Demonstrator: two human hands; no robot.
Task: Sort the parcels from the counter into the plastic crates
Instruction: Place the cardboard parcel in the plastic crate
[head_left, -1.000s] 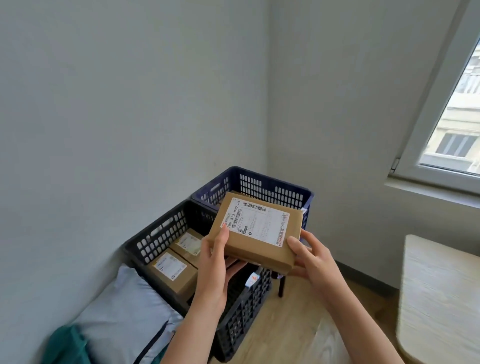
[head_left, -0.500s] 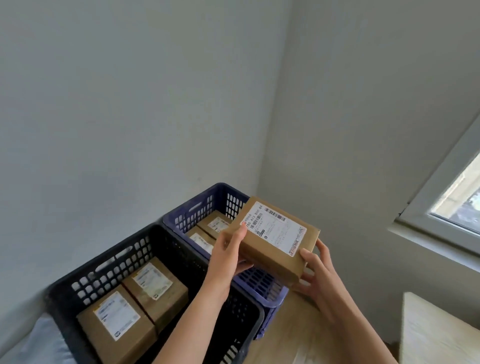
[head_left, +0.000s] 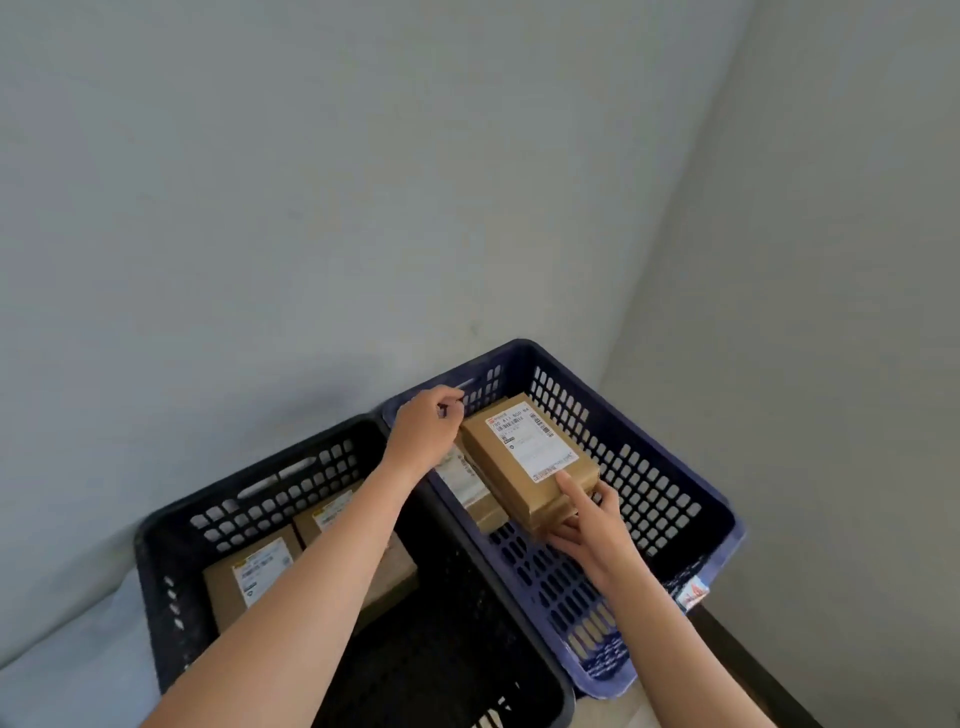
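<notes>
While the labelled parcel (head_left: 530, 457) is lowered inside the blue crate (head_left: 670, 499), centre-right of the frame, onto other parcels (head_left: 470, 486), its near end is pinched by the right hand (head_left: 587, 525). The left hand (head_left: 428, 431) is curled at its far corner; whether the parcel is gripped cannot be told. Half a second ago it was held above the crate.

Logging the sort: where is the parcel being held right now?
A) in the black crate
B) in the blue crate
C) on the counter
B: the parcel, pinched by the right hand, is down inside the blue crate, on top of other parcels there.
</notes>
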